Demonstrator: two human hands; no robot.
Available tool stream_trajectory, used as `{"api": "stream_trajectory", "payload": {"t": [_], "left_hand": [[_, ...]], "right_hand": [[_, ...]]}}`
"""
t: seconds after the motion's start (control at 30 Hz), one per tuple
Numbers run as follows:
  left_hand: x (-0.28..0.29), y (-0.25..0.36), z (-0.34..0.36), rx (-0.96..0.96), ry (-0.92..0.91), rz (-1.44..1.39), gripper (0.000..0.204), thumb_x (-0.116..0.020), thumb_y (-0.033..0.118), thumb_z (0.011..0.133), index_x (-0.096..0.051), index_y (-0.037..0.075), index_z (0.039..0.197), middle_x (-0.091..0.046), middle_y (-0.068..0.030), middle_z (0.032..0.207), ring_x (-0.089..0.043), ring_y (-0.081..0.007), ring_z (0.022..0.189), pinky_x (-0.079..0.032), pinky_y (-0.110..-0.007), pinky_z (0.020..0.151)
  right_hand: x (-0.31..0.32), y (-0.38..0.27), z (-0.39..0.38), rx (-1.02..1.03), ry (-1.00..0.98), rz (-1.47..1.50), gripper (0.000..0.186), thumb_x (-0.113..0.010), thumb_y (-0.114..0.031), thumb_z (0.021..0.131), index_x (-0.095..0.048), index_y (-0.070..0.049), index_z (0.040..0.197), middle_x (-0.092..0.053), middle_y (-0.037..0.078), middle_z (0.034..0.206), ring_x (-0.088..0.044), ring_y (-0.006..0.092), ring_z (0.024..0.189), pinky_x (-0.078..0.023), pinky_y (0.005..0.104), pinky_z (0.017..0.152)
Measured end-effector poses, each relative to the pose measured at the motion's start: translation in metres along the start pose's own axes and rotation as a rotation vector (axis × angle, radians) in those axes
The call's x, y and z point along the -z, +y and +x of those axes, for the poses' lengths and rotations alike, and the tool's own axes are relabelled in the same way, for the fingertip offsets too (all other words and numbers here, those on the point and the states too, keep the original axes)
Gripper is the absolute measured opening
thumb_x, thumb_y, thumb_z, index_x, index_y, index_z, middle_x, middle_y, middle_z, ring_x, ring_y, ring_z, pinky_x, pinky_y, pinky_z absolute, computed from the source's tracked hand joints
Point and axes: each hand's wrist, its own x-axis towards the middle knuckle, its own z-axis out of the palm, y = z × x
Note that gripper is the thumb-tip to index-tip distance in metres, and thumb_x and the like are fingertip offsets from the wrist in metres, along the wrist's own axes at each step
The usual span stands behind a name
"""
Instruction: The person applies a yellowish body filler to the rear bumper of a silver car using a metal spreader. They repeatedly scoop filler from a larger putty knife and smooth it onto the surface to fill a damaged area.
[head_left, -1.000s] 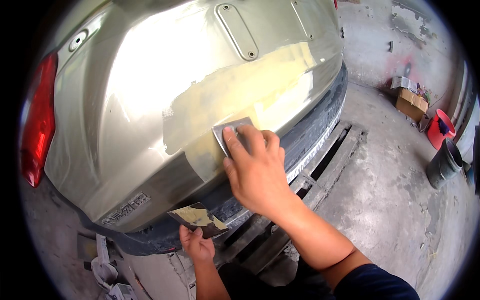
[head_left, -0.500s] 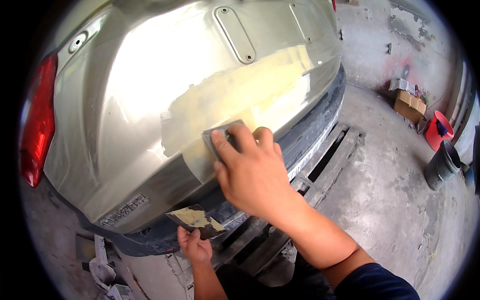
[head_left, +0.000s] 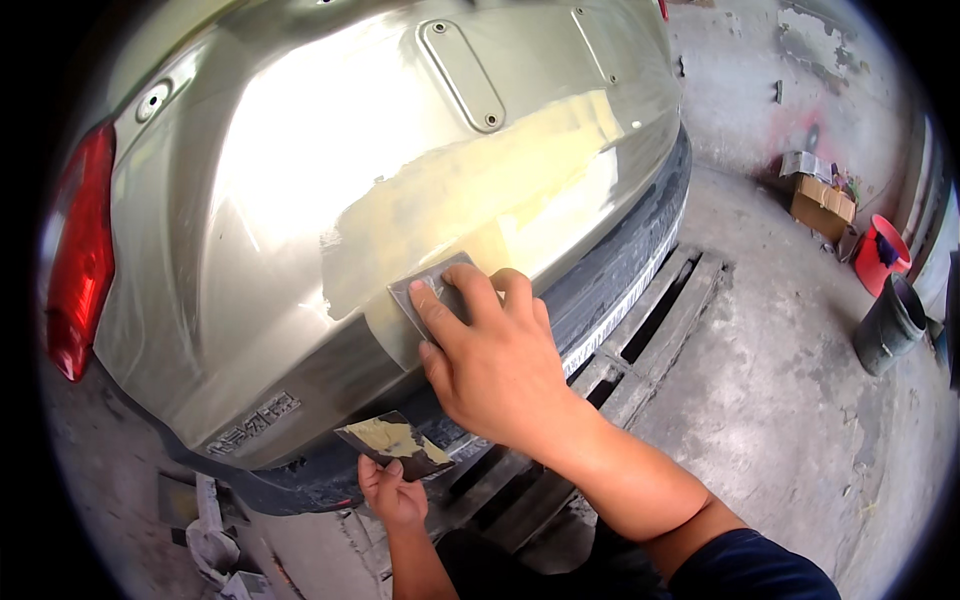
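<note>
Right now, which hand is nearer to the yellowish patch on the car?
Right: the right hand holds a spreader against the patch; the left hand is below it, near the bumper.

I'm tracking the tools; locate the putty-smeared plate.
The plate is low, left of centre in the head view, held in the left hand before the dark bumper.

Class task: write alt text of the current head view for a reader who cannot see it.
A person's right hand holds a flat grey rectangular scraper against a pale-yellow patch on a silvery-gold car tailgate. The left hand, near the black plastic bumper, holds a dark flat plate smeared with yellowish paste.
</note>
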Motion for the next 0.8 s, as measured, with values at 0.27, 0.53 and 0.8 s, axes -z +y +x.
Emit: {"api": "stream_trajectory", "payload": {"t": [0.27,0.53,0.8], "left_hand": [[0.003,0.003,-0.004,-0.023,0.043,0.019,0.048,-0.056,-0.003,0.087,-0.055,-0.004,0.135,-0.065,-0.0138,0.130,-0.063,-0.0247,0.121,-0.048,-0.041,0.109],[0.005,0.006,-0.003,-0.021,0.024,0.041,0.046,-0.057,-0.002,0.088,-0.056,-0.003,0.133,-0.065,-0.0130,0.129,-0.062,-0.0240,0.120,-0.047,-0.040,0.108],[0.004,0.000,-0.003,-0.021,0.038,0.026,0.046,-0.057,-0.001,0.088,-0.055,-0.003,0.134,-0.065,-0.0126,0.129,-0.062,-0.0238,0.120,-0.046,-0.040,0.109]], "right_hand": [[0.003,0.052,0.007,-0.198,0.105,-0.045,0.049,-0.067,-0.023,0.090,-0.064,-0.008,0.137,-0.054,0.018,0.135,-0.049,0.0439,0.118,-0.046,0.0533,0.095],[-0.006,0.030,-0.004,-0.101,0.133,-0.020,0.049,-0.068,-0.020,0.090,-0.063,-0.009,0.137,-0.053,0.017,0.136,-0.048,0.0445,0.118,-0.044,0.0528,0.092],[-0.015,0.021,-0.005,-0.060,0.074,-0.011,0.050,-0.068,-0.019,0.089,-0.062,-0.009,0.137,-0.052,0.016,0.136,-0.047,0.0454,0.117,-0.043,0.0536,0.092]]}}
